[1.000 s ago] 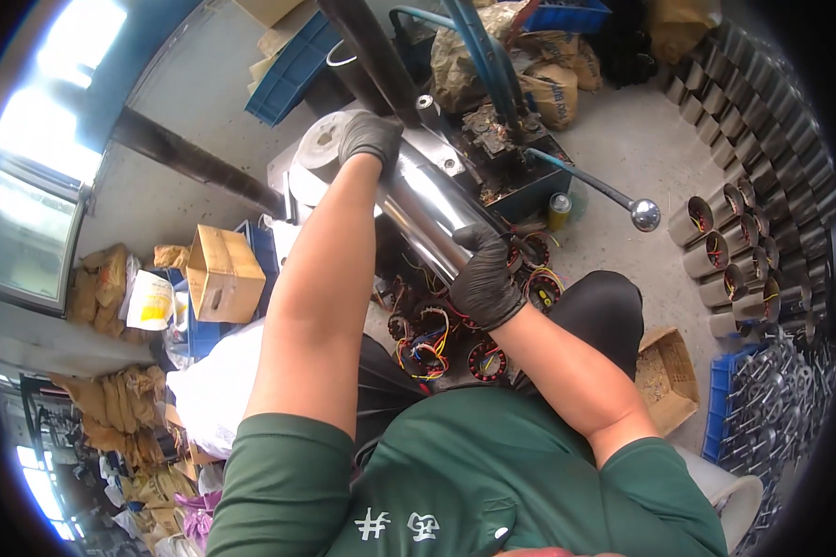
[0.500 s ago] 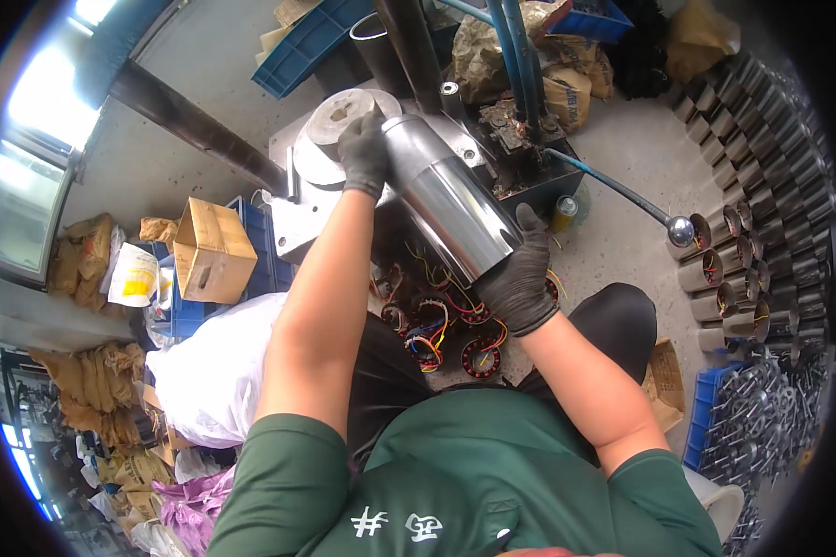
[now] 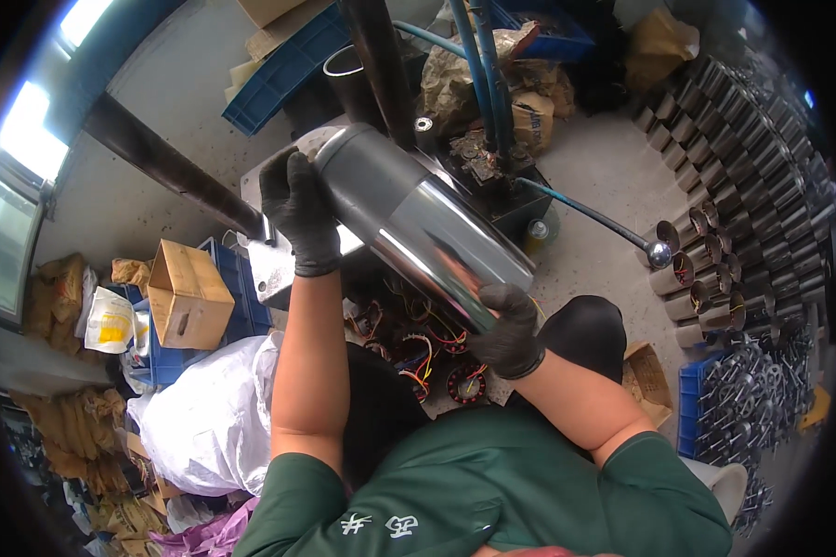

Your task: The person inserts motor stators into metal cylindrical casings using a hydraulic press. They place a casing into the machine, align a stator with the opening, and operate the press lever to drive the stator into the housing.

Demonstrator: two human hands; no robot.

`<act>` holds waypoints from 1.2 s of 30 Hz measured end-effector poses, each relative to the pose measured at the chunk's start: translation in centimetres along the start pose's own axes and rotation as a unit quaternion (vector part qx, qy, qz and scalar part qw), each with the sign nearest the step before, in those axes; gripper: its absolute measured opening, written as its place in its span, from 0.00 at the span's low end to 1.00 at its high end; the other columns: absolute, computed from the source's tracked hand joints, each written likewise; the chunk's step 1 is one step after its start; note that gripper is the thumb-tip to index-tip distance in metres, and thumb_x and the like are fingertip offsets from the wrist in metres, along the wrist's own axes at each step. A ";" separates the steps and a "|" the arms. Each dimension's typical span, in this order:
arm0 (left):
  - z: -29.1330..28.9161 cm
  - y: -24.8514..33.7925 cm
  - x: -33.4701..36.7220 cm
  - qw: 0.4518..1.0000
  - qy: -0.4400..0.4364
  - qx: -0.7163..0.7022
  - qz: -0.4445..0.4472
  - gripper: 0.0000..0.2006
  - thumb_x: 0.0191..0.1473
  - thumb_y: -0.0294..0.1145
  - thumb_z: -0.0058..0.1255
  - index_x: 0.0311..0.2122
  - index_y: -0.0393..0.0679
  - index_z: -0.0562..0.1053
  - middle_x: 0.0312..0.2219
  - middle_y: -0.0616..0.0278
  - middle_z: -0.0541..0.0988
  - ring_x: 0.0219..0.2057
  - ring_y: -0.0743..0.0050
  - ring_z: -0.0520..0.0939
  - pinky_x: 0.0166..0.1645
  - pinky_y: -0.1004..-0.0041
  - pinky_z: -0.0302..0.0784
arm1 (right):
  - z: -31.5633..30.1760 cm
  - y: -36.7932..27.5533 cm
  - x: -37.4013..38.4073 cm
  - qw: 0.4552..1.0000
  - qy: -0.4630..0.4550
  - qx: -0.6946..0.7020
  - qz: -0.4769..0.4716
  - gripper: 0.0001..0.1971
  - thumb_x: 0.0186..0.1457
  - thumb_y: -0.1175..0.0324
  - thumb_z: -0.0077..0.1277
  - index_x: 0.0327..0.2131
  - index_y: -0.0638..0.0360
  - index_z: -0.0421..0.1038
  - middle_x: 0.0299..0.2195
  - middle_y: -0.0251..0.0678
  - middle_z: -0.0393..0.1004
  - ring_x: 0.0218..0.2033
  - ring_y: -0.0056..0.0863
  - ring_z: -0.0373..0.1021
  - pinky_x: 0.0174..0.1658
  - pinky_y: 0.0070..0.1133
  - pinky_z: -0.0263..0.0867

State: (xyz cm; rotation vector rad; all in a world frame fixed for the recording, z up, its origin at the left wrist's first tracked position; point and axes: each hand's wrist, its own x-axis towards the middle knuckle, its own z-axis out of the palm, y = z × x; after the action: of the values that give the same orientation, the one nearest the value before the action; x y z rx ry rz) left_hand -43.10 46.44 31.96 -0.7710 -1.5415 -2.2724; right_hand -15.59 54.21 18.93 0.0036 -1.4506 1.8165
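Note:
A large metal cylinder [image 3: 427, 213], dull grey at its far end and mirror-bright toward the near end, lies tilted across my lap space, off the ground. My left hand [image 3: 302, 218], in a black glove, presses against its far left end with the fingers bent up along the side; part of that grip is hidden. My right hand [image 3: 509, 332], also gloved, grips the near end, thumb on top and the other fingers mostly out of sight underneath. Below the cylinder, wound motor stators [image 3: 466, 382] with coloured wires sit between my knees.
A blue lever with a ball end [image 3: 658, 254] juts out on the right by the press base. Stacked metal tubes [image 3: 715, 176] line the right side, above a blue crate of metal shafts [image 3: 743, 408]. At left are a cardboard box [image 3: 190, 295] and a white sack [image 3: 209, 413].
The cylinder has come up closer and looks larger, now covering the round grey block behind it. My left hand has shifted left and down along its far end; the right hand has moved down too.

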 end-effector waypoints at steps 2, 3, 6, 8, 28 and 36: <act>-0.6 -1.4 0.7 0.983 0.002 0.184 0.000 0.10 0.62 0.29 0.55 0.45 0.37 0.77 0.38 0.60 0.82 0.39 0.71 0.80 0.49 0.73 0.76 | 1.8 -1.1 1.0 0.979 -0.008 -0.174 -0.103 0.24 0.41 0.84 0.53 0.47 0.67 0.71 0.42 0.46 0.77 0.48 0.39 0.73 0.54 0.34 0.70; -0.8 -2.3 0.3 0.984 -0.014 0.170 -0.051 0.11 0.61 0.27 0.55 0.48 0.37 0.77 0.40 0.60 0.82 0.41 0.71 0.80 0.51 0.72 0.75 | 2.0 -1.1 1.4 0.964 -0.006 -0.247 -0.102 0.25 0.39 0.84 0.54 0.47 0.68 0.71 0.42 0.46 0.76 0.47 0.39 0.73 0.54 0.34 0.69; 0.2 -3.9 0.9 0.936 -0.143 0.309 -0.087 0.17 0.57 0.35 0.60 0.49 0.37 0.77 0.41 0.54 0.83 0.43 0.66 0.82 0.51 0.71 0.76 | 2.1 -0.6 1.7 0.973 0.017 -0.229 -0.003 0.28 0.35 0.86 0.55 0.47 0.69 0.71 0.42 0.46 0.76 0.46 0.37 0.72 0.54 0.31 0.67; 2.7 -3.9 1.7 0.905 -0.205 0.352 -0.124 0.22 0.57 0.43 0.60 0.48 0.36 0.77 0.41 0.49 0.83 0.44 0.59 0.83 0.51 0.68 0.76 | 2.4 -1.3 2.9 0.984 0.065 -0.133 0.098 0.25 0.38 0.84 0.54 0.45 0.67 0.71 0.41 0.45 0.76 0.45 0.36 0.72 0.54 0.31 0.67; 9.9 -5.4 3.0 0.714 -0.271 0.617 -0.189 0.29 0.55 0.58 0.54 0.41 0.36 0.82 0.41 0.39 0.82 0.46 0.44 0.83 0.53 0.56 0.75 | 0.9 2.8 2.9 0.973 0.162 0.014 0.162 0.17 0.39 0.85 0.53 0.38 0.66 0.75 0.38 0.41 0.78 0.41 0.30 0.73 0.48 0.26 0.70; 6.3 -8.8 3.2 0.725 -0.263 0.628 -0.108 0.19 0.65 0.46 0.43 0.50 0.46 0.80 0.43 0.42 0.82 0.48 0.42 0.82 0.54 0.53 0.75 | 1.9 -3.9 2.6 0.956 -0.001 -0.290 0.044 0.18 0.38 0.87 0.54 0.37 0.66 0.75 0.36 0.41 0.79 0.39 0.33 0.74 0.47 0.26 0.71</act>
State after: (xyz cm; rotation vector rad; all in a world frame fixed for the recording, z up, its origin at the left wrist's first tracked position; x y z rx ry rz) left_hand -48.50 55.83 28.86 -0.7734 -2.8968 -0.5516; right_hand -15.98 54.20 24.01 -0.3599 -1.9597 1.3918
